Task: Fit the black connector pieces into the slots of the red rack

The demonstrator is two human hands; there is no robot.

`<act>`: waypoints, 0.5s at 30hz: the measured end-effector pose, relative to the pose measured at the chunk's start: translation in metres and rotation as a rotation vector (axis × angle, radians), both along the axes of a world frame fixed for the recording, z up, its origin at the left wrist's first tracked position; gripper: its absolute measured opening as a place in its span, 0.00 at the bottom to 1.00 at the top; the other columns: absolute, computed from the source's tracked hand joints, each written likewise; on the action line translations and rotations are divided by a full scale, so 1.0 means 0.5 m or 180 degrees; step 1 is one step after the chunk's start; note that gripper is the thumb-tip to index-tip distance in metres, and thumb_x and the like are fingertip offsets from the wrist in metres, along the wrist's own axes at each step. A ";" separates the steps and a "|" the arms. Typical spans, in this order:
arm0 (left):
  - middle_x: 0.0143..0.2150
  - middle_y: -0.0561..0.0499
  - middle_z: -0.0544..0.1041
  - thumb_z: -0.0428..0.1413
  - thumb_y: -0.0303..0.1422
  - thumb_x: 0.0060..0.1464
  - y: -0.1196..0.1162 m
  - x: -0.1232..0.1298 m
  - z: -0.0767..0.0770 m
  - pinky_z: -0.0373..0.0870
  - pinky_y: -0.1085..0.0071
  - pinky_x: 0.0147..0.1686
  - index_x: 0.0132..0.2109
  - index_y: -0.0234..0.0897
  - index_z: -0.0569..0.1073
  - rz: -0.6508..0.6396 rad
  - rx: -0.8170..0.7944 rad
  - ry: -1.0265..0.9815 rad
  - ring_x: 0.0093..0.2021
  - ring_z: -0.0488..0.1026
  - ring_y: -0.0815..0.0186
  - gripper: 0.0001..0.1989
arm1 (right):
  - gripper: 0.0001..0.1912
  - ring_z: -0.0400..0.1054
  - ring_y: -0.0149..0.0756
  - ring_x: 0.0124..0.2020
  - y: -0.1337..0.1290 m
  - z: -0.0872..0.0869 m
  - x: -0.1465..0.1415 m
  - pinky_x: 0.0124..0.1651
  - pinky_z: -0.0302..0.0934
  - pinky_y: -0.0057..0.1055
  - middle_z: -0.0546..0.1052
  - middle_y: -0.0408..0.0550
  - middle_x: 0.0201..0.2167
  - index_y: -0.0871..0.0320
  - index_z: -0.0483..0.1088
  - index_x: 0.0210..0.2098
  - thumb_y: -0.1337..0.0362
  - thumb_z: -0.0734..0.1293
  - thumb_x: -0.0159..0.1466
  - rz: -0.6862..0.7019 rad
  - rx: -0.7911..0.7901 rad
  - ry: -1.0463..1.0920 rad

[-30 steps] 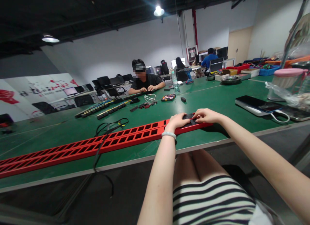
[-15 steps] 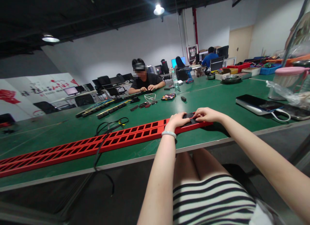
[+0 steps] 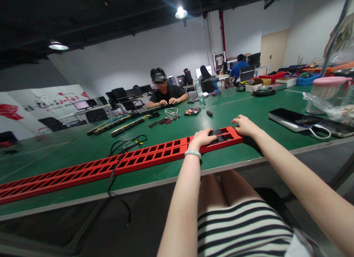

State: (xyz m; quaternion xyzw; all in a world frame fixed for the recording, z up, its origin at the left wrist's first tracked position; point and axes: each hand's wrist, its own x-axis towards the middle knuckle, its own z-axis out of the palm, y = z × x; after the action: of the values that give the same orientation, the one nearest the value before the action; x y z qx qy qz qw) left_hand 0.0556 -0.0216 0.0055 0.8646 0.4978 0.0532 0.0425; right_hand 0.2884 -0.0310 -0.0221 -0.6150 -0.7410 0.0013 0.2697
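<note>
A long red slotted frame (image 3: 155, 154) lies across the green table, with black pieces (image 3: 220, 137) seated in its openings near the right end. My left hand (image 3: 204, 137) rests over these pieces, its thumb and fingers closed on a black piece; the hand partly covers it. At the frame's right end is my right hand (image 3: 245, 126), thumb and forefinger apart, with nothing seen between them. Its fingertips are at or just above the red end, and contact is hard to tell.
A black strap (image 3: 114, 172) crosses the frame and hangs over the table edge. Right of me lie a phone on a white block (image 3: 293, 120) and a pink-lidded jar (image 3: 328, 94). Black strips with wires (image 3: 129, 124) lie farther left. A person (image 3: 166, 92) sits opposite.
My right hand has left the black pieces and moved right to the frame's end, uncovering openings there. My left hand has stayed in place.
</note>
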 end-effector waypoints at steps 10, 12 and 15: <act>0.51 0.53 0.68 0.44 0.50 0.47 -0.007 0.001 0.002 0.61 0.68 0.46 0.52 0.46 0.63 -0.0021 0.0006 0.0014 0.48 0.66 0.61 0.25 | 0.17 0.64 0.41 0.38 0.025 -0.025 0.024 0.41 0.57 0.30 0.69 0.56 0.37 0.59 0.71 0.41 0.64 0.62 0.52 -0.0052 -0.0517 -0.0346; 0.51 0.52 0.68 0.45 0.49 0.47 -0.007 0.000 0.002 0.61 0.68 0.46 0.52 0.46 0.63 -0.0015 -0.0007 -0.0001 0.48 0.66 0.61 0.25 | 0.17 0.65 0.41 0.37 0.025 -0.024 0.023 0.40 0.57 0.30 0.69 0.56 0.36 0.60 0.71 0.40 0.63 0.62 0.52 0.0028 -0.0540 -0.0337; 0.51 0.52 0.68 0.44 0.50 0.47 -0.005 0.000 0.000 0.61 0.69 0.45 0.51 0.46 0.63 -0.0008 -0.0025 -0.0020 0.47 0.66 0.61 0.26 | 0.16 0.65 0.42 0.36 0.027 -0.025 0.023 0.39 0.57 0.31 0.70 0.58 0.35 0.62 0.72 0.37 0.63 0.63 0.50 0.0043 -0.0538 -0.0293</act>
State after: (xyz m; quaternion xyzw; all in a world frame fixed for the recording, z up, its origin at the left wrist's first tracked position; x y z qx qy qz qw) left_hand 0.0555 -0.0240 0.0054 0.8649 0.4967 0.0539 0.0475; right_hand 0.3000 -0.0176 -0.0344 -0.6299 -0.7540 0.0374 0.1825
